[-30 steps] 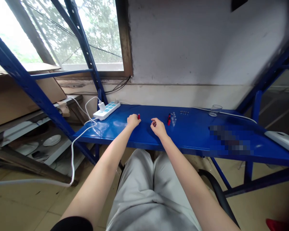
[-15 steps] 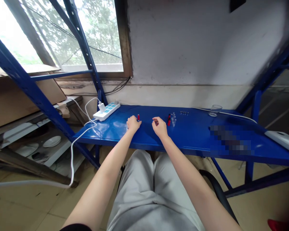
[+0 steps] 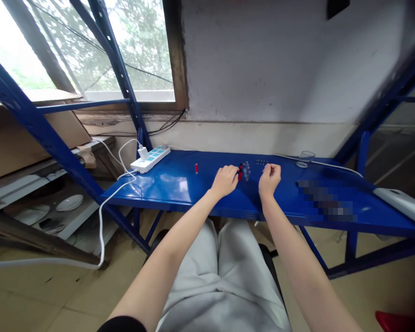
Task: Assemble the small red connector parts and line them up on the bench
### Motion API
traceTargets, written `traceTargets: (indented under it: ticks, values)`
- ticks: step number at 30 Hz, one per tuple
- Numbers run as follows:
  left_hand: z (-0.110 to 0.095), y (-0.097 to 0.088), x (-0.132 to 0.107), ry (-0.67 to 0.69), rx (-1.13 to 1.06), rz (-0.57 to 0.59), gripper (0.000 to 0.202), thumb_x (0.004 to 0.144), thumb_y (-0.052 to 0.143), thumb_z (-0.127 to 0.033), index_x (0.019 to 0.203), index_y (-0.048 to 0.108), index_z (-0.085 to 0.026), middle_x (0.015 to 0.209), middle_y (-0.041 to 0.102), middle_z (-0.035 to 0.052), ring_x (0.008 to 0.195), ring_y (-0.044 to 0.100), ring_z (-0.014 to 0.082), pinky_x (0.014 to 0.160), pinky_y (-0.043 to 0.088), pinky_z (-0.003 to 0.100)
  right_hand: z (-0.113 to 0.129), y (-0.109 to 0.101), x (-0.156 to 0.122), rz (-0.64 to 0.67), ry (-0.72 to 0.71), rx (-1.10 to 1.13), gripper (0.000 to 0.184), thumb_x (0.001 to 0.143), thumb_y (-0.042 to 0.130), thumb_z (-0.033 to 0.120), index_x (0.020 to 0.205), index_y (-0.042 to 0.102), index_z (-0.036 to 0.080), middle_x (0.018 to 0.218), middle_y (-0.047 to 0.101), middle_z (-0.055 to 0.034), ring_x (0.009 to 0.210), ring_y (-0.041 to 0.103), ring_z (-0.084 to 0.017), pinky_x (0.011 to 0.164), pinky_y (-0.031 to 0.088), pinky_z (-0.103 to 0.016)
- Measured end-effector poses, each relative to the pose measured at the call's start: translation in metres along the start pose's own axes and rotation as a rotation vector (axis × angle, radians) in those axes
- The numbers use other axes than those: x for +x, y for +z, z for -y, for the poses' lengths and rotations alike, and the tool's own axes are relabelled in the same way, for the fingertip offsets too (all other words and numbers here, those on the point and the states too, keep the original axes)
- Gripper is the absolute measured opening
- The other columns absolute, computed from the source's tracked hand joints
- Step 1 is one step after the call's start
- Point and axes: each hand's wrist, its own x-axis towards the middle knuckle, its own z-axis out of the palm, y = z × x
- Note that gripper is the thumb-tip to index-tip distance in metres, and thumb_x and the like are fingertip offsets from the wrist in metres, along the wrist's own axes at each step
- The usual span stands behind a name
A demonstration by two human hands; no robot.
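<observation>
While your left hand [image 3: 226, 180] lies over the blue table [image 3: 181, 189] with its back turned up, its fingertips are right at the cluster of small red and black pieces [image 3: 240, 171]; you may be touching one, but whether the fingers are closed on it cannot be told. Your right hand [image 3: 269, 179] is above the table farther right, its fingers curled in toward the thumb, and whether anything is pinched there is too small to tell. Between your two hands, just beside the red and black pieces, a group of clear pieces [image 3: 246, 171] stands close together. A row of tiny pieces [image 3: 261, 162] lies behind them, near your right fingertips. To the left of your left hand, well apart from the cluster, one red-topped piece [image 3: 196, 168] stands upright by itself. Farther left, a white power strip [image 3: 150, 159] rests at the table's end with a plug in it, and a clear glass [image 3: 305, 159] sits toward the back on your right, near a white cable [image 3: 335, 167].
</observation>
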Motion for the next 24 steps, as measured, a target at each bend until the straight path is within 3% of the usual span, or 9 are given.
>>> traceTargets:
  ticks: [5,7,10,17,24]
  values:
    - [-0.015,0.022,0.003,-0.034,0.032,0.041,0.033,0.088,0.033,-0.022,0.116,0.048,-0.016,0.112,0.056,0.0113,0.098,0.049,0.0220,0.081,0.036,0.034,-0.015,0.002,0.000,0.271,0.184,-0.266,0.014,0.074,0.044,0.025,0.082,0.053,0.018,0.078,0.060,-0.0066,0.076,0.055,-0.019,0.073,0.041,-0.032]
    - [-0.015,0.025,0.000,-0.043,0.044,0.059,0.034,0.087,0.033,-0.022,0.118,0.047,-0.016,0.114,0.055,0.0116,0.099,0.048,0.0224,0.081,0.036,0.035,-0.017,0.004,-0.003,0.351,0.201,-0.362,0.020,0.070,0.047,0.020,0.087,0.056,0.018,0.083,0.062,-0.0080,0.084,0.056,-0.022,0.076,0.041,-0.035]
    - [-0.013,0.026,-0.003,-0.062,0.066,0.079,0.036,0.087,0.033,-0.020,0.120,0.046,-0.016,0.115,0.054,0.0119,0.100,0.047,0.0228,0.081,0.037,0.035,-0.018,0.004,-0.005,0.383,0.167,-0.427,0.027,0.070,0.045,0.018,0.093,0.059,0.017,0.088,0.063,-0.0096,0.090,0.056,-0.025,0.078,0.040,-0.037]
    - [-0.010,0.029,-0.003,-0.066,0.093,0.132,0.042,0.087,0.031,-0.018,0.126,0.047,-0.018,0.119,0.052,0.0116,0.100,0.046,0.0235,0.080,0.038,0.036,-0.013,0.001,-0.007,0.525,0.119,-0.556,0.021,0.067,0.050,0.021,0.082,0.065,0.020,0.091,0.065,-0.0084,0.090,0.057,-0.025,0.076,0.041,-0.037]
    - [-0.010,0.027,-0.002,-0.078,0.138,0.161,0.036,0.088,0.032,-0.016,0.118,0.052,-0.019,0.113,0.054,0.0088,0.098,0.047,0.0210,0.080,0.038,0.035,-0.006,-0.001,-0.010,0.598,0.054,-0.626,0.023,0.069,0.050,0.029,0.083,0.066,0.021,0.098,0.063,-0.0072,0.095,0.054,-0.024,0.077,0.039,-0.035]
